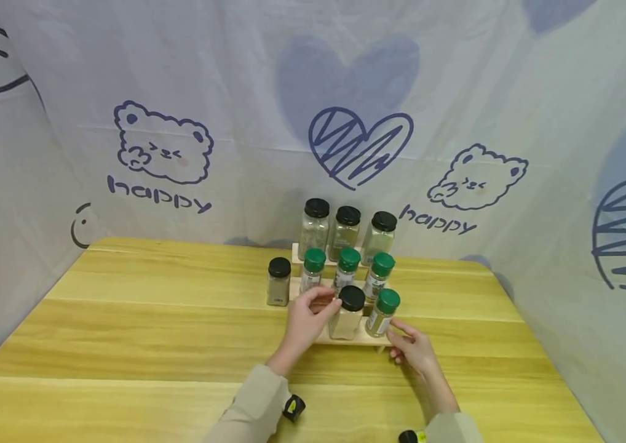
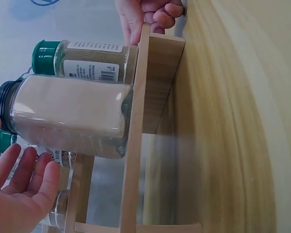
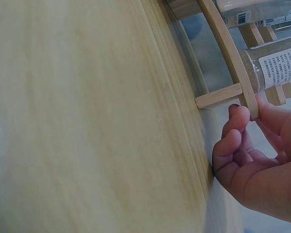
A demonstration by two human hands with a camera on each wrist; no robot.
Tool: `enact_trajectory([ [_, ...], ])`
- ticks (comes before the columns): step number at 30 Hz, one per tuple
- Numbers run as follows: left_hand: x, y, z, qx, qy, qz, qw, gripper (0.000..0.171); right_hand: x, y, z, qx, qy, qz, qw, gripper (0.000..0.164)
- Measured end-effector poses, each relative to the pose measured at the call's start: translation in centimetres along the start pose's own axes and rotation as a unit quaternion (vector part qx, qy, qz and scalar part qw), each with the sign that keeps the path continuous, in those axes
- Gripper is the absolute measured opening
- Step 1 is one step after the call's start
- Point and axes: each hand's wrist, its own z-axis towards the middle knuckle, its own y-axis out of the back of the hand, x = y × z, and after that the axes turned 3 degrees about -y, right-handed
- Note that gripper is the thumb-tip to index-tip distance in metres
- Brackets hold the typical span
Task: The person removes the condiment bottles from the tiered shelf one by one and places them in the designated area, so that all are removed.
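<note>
A wooden tiered spice rack (image 1: 324, 339) holds several jars. On its front step stand a large black-capped jar (image 1: 346, 321) of pale powder and a green-capped jar (image 1: 380, 315). My left hand (image 1: 306, 317) is beside the large jar, thumb close to its black cap (image 2: 8, 107) and relaxed fingers (image 2: 26, 172) spread along its side. At the front step's right end, my right hand (image 1: 414, 351) pinches the rack's edge. In the right wrist view, the thumb lies over the wooden edge (image 3: 252, 104) and the curled fingers (image 3: 238, 119) are underneath.
Left of the rack, a small black-capped jar (image 1: 278, 283) stands on the wooden table (image 1: 141, 320). Green-capped jars (image 1: 348, 263) fill the middle step; taller black-capped jars (image 1: 316, 227) line the top one. Behind hangs a printed cloth (image 1: 246, 154).
</note>
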Motion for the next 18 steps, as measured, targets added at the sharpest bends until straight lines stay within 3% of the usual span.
enact_trajectory([
  [7, -0.7, -0.3, -0.2, 0.001, -0.003, 0.004, 1.0000, 0.027, 0.0, 0.1, 0.0, 0.001, 0.003, -0.006, 1.000, 0.043],
  [18, -0.6, -1.3, -0.3, 0.043, -0.023, 0.017, 0.9987, 0.053, 0.1, 0.0, -0.1, -0.002, 0.002, -0.003, 1.000, 0.043],
])
